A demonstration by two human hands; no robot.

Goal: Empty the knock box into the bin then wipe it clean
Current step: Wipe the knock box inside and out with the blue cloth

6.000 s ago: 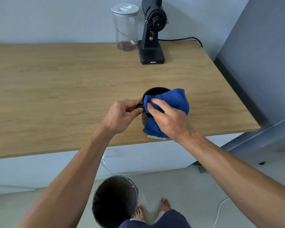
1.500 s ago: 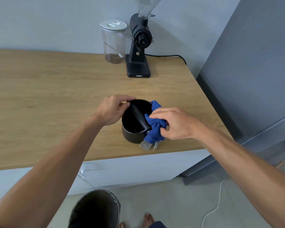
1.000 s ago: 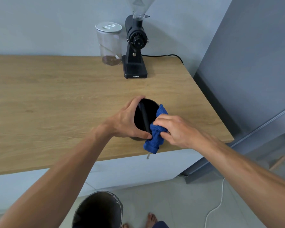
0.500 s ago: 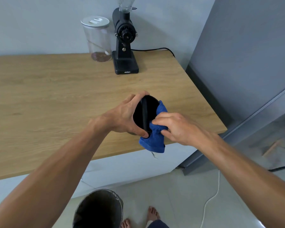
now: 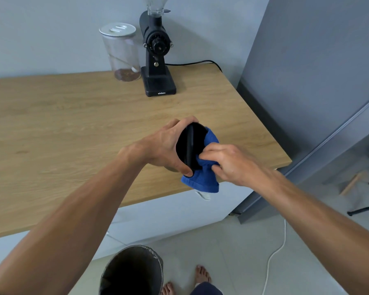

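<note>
Over the counter, the left hand grips the tilted knock box; the right hand pinches the cloth, wiping. Emptying seems done; the bin's contents are too dark to tell.

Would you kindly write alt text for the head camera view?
A left hand tilts a black knock box over a wooden counter while the right hand wipes it with a blue cloth. A bin stands on the floor below.

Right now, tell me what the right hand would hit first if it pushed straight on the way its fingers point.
The blue cloth bunched under the right hand, then probably the black knock box that the left hand holds tilted; depth is hard to judge.
</note>
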